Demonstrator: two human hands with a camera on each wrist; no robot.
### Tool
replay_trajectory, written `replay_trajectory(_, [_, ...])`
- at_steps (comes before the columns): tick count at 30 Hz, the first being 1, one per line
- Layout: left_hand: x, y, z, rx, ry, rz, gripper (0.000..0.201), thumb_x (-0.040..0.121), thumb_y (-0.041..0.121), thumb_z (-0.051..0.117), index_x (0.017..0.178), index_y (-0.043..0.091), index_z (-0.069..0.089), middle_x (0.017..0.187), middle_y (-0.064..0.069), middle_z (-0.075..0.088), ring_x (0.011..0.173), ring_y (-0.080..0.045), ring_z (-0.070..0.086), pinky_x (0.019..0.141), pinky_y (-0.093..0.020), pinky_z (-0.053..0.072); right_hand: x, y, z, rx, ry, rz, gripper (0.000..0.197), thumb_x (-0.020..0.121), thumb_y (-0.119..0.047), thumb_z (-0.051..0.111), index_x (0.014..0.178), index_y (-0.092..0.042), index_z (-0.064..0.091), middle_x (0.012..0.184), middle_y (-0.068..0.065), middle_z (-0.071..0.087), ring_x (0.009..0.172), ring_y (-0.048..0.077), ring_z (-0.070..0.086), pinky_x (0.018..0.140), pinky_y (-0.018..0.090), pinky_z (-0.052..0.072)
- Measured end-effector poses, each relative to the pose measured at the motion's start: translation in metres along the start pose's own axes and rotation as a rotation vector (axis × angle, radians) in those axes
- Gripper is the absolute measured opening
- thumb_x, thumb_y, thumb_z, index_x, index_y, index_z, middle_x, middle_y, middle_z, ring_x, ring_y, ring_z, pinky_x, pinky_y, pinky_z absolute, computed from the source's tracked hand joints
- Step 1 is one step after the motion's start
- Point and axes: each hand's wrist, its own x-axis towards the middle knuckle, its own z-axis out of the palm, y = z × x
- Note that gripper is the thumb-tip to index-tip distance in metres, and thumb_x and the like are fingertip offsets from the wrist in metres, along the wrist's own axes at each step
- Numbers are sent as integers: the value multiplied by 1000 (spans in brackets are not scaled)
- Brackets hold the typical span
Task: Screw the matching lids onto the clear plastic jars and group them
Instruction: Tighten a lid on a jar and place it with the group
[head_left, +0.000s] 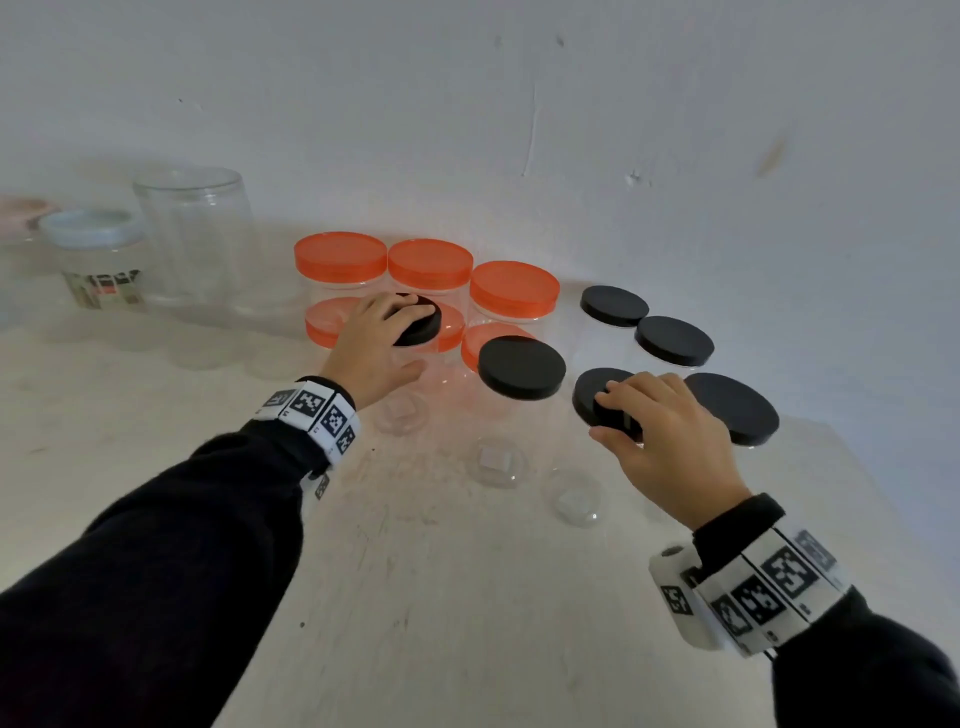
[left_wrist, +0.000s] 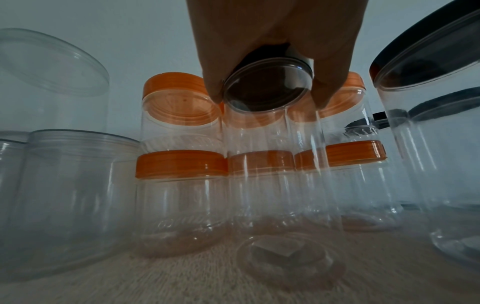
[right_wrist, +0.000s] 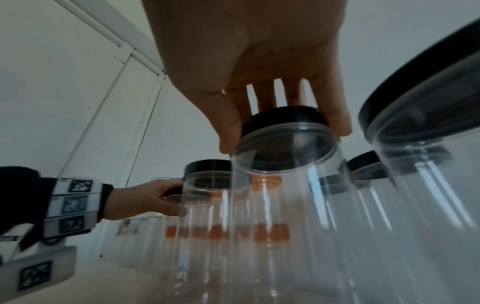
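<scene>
- Fingers of the left hand (head_left: 375, 347) curl over a black lid (head_left: 420, 322) and grip its rim from above in the head view; the lid sits on a clear jar (head_left: 410, 400) just in front of the cluster of orange-lidded jars (head_left: 431, 270) near the wall (head_left: 519, 104).
- Fingers of the right hand (head_left: 665, 436) wrap round a second black lid (head_left: 602, 397) on another clear jar, with the thumb on the near edge. Four more black-lidded jars (head_left: 521, 366) stand around it on the pale table (head_left: 467, 597), one just beside the hand on the right.
- At far left stand a tall lidless jar (head_left: 195, 234) and a labelled jar with a pale blue lid (head_left: 93, 228), well apart from the groups.
- From the left wrist, the thumb and fingers (left_wrist: 213, 90) pinch the black lid (left_wrist: 267, 86) on either side; the jar below it is upright, with orange-lidded jars (left_wrist: 182, 164) close behind and lidless jars (left_wrist: 70, 185) to the left.
- From the right wrist, spread fingers (right_wrist: 337, 121) and thumb clamp the black lid (right_wrist: 283, 119) at its rim, the clear jar (right_wrist: 285, 205) hanging straight under it. The left hand (right_wrist: 145, 201) shows beyond, gripping its own lid.
</scene>
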Motion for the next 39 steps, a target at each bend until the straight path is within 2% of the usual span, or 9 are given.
replay_trajectory(6, [1, 4, 0, 27, -26, -16, 62, 69, 31, 65, 127, 11, 54, 128, -13, 50, 119, -35, 39, 103, -42, 27, -19, -24, 2, 243, 96, -173, 22, 71, -24, 70, 81, -5, 67, 86, 4, 64, 82, 28, 62, 53, 39, 54])
replay_trajectory(11, [0, 6, -1, 12, -44, -39, 65, 67, 33, 58, 129, 13, 52, 129, -10, 49, 120, -31, 36, 102, -36, 24, -22, -51, 16, 387, 43, -239, 28, 80, -31, 58, 88, -5, 67, 98, 4, 65, 101, 24, 61, 69, 35, 57])
replay_trajectory(16, [-1, 6, -2, 8, -46, -36, 65, 67, 33, 59, 129, 13, 52, 128, -10, 49, 119, -31, 37, 102, -41, 28, -16, -51, 10, 439, -16, -230, 31, 85, -36, 54, 102, -13, 64, 108, -2, 62, 103, 15, 58, 73, 31, 55])
replay_trajectory(20, [-1, 2, -1, 31, -20, 6, 59, 71, 28, 68, 127, 13, 54, 127, -12, 51, 118, -34, 40, 102, -47, 32, -10, -15, -3, 382, 143, -122, 37, 87, -39, 53, 111, -12, 64, 119, 1, 59, 112, 16, 53, 91, 31, 47])
replay_trajectory(23, [0, 2, 0, 15, -10, -23, 61, 73, 17, 75, 130, 14, 52, 131, -10, 48, 122, -32, 36, 104, -43, 27, -9, 30, -8, 49, 203, 49, 41, 83, -44, 56, 108, -12, 65, 124, 10, 55, 118, 35, 47, 94, 50, 43])
replay_trajectory(25, [0, 3, 0, 15, 1, -19, 62, 73, 16, 76, 130, 13, 52, 131, -11, 48, 122, -31, 35, 103, -41, 26, -13, 56, -9, -93, 110, 232, 49, 77, -46, 68, 114, -16, 63, 134, 15, 46, 126, 44, 36, 100, 58, 33])
replay_trajectory(27, [0, 3, 0, 15, 9, -6, 62, 73, 16, 76, 130, 13, 52, 130, -11, 48, 122, -30, 36, 103, -41, 26, -19, 74, -8, -95, -35, 390, 61, 73, -46, 73, 126, -23, 55, 144, 13, 34, 131, 42, 28, 103, 56, 29])
replay_trajectory(29, [0, 3, 1, 17, 12, -2, 62, 72, 15, 77, 129, 13, 52, 130, -12, 48, 122, -31, 36, 103, -41, 26, -27, 84, -3, 38, -114, 469, 67, 74, -42, 74, 134, -27, 46, 147, 6, 27, 130, 35, 33, 100, 48, 37])
replay_trajectory(39, [-1, 4, 0, 32, 11, 3, 63, 72, 14, 77, 130, 13, 52, 130, -12, 48, 122, -31, 34, 104, -43, 25, -29, 121, 0, -34, -38, 637, 67, 81, -35, 69, 139, -24, 39, 149, 7, 22, 122, 36, 36, 87, 46, 43])
